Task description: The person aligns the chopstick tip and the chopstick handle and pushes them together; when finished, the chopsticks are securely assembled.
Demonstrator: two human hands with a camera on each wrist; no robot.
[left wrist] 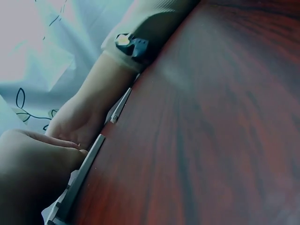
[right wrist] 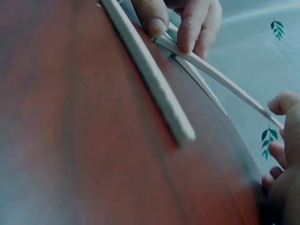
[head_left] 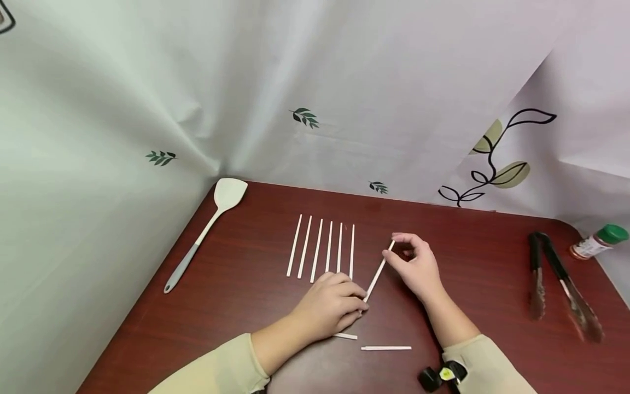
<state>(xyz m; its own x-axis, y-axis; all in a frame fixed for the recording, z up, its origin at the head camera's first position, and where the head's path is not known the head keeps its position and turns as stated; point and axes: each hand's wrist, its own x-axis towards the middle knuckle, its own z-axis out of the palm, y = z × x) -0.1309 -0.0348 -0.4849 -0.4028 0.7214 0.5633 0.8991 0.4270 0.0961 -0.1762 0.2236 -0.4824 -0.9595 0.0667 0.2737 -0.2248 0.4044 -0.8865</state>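
Note:
Both hands hold one thin white stick (head_left: 377, 278), slanted across the middle of the table. My right hand (head_left: 417, 268) pinches its far end between thumb and forefinger. At the near end, my left hand (head_left: 330, 305) grips it with thumb and fingers, seen better in the right wrist view, where the left hand's fingers (right wrist: 190, 30) meet the stick (right wrist: 225, 82). Several similar white sticks (head_left: 319, 250) lie side by side beyond the left hand, which covers some of their near ends. Two more lie nearer: one partly under the left hand (head_left: 348, 336), and a separate stick (head_left: 386, 348) to its right.
A white spatula (head_left: 206, 227) with a grey handle lies along the table's left side. On the right are black-handled metal tongs (head_left: 561, 279) and a green-capped bottle (head_left: 598, 243). A patterned white curtain (head_left: 339, 98) hangs behind the dark red table (head_left: 236, 295).

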